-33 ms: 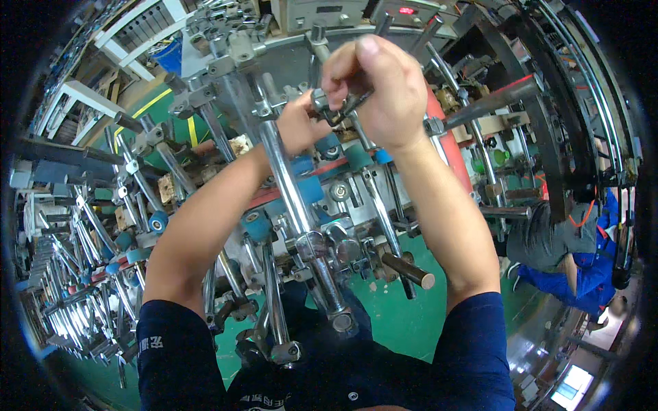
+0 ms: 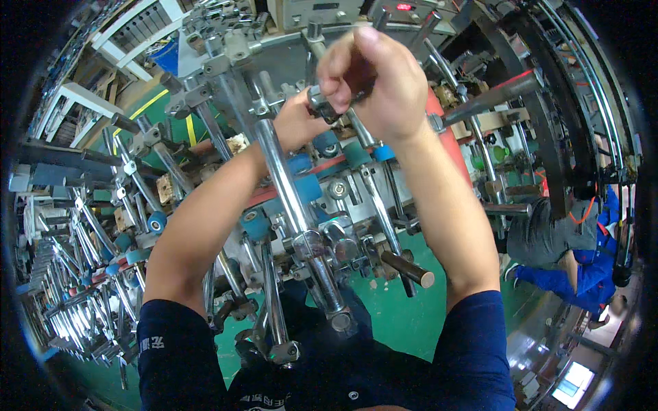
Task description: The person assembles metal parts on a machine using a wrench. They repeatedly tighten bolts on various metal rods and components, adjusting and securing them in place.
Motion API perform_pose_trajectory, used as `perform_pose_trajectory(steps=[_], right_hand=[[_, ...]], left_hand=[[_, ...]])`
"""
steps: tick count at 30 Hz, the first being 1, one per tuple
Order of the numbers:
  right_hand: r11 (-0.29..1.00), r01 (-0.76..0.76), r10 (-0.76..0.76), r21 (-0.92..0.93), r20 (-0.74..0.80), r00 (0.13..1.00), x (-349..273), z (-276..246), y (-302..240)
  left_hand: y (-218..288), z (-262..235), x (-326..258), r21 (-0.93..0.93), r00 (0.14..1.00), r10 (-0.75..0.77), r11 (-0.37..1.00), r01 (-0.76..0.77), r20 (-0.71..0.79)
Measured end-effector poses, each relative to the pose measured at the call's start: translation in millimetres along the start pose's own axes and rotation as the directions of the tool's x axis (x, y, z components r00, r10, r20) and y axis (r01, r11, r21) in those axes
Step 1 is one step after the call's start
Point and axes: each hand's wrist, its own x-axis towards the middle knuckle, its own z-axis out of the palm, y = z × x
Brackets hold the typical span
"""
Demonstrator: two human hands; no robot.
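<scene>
My left hand (image 2: 300, 125) is closed around a small metal clamp block (image 2: 317, 98) above the rail. Its fingertips are partly hidden. Just to the right, my right hand (image 2: 392, 89) is raised with curled fingers, its fingertips against the block. Something dark shows in the shadow of that palm, too blurred to name. Below my left hand a long shiny steel rod (image 2: 282, 179) slants towards me. Blue rollers (image 2: 308, 188) and a dark green roller (image 2: 356, 155) sit under my hands along a red belt (image 2: 264, 196).
Many clamped rods and rollers (image 2: 255, 225) crowd the left side. A brown-ended bar (image 2: 408, 270) juts out near my body. On the right stand a dark machine frame (image 2: 548, 130) and a person in blue (image 2: 579, 281). Control boxes (image 2: 322, 15) line the back.
My right hand has turned slightly and its fingers have shifted at the clamp block. A thin dark piece seen beside its fingers is now mostly hidden. My left hand stays in place.
</scene>
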Motion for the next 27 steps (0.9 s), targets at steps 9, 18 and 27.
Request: perform_pose_trajectory(steps=[9, 18, 27], right_hand=[[0.900, -0.387, 0.421, -0.199, 0.175, 0.890, 12, 2, -10], [0.792, 0.200, -0.164, -0.577, 0.114, 0.980, 13, 62, 19], [0.882, 0.265, -0.356, -0.390, -0.183, 0.916, -2, 62, 33]], left_hand=[[-39, 21, 10, -0.209, 0.994, -0.093, 0.972, 0.103, 0.057], [-14, 17, -3, -0.090, 0.989, -0.144, 0.986, 0.142, -0.018], [-11, 20, 7, -0.065, 0.987, -0.155, 0.986, 0.153, -0.032]])
